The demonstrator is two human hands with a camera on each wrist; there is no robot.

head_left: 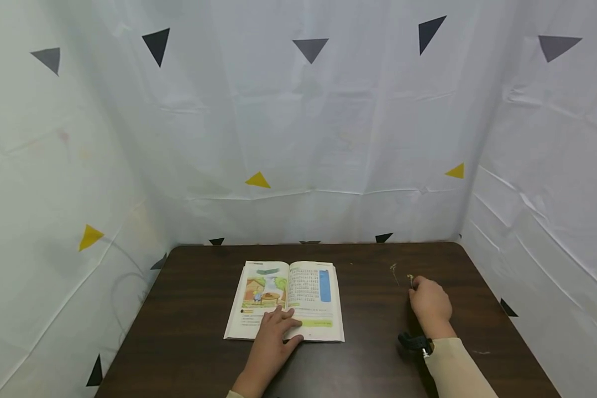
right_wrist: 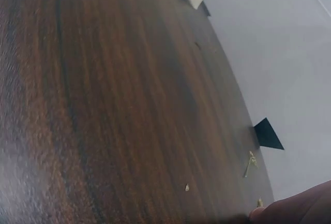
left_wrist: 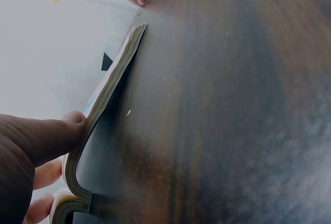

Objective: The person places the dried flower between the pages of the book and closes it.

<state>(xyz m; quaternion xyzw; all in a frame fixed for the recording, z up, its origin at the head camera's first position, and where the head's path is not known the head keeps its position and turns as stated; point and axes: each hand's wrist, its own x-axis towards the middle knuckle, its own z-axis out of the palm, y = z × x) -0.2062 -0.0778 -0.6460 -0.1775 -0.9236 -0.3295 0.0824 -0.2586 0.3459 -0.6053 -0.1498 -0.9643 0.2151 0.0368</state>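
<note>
Hands well apart: left hand (head_left: pixel 277 331) spread on the lower pages of the open book (head_left: pixel 310 287), right hand (head_left: pixel 431 307) curled with fingertips at a small dried sprig (head_left: pixel 410 277), can't tell if pinched. Second sprig (head_left: pixel 393 269) lies just left of that one. All on dark wood table (head_left: pixel 363 359), white sheeting (head_left: pixel 353 138) with triangles behind.
</note>
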